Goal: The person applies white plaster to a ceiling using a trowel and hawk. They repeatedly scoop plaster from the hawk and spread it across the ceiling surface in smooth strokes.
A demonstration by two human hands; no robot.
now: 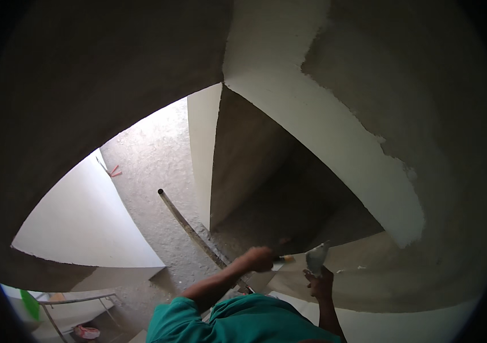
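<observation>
My left hand (260,259) is closed round a hand tool whose dark and yellow handle (284,259) sticks out toward the right. Its far end meets or overlaps the grey blade in front of my other hand, so its kind is unclear. Just right of it, my right hand (322,284) grips a broad-bladed putty knife (316,259), blade pointing up, with greyish paste on it. Both hands are close together before my chest, near the lower edge of a wall opening. Green sleeves cover my upper arms.
A smooth white band (323,131) runs along the grey plaster wall (426,86) on the right. A long pole (189,228) slants up from below my left arm. At the lower left stands a metal-legged frame (77,299), with a red-and-white bag (86,331) near it.
</observation>
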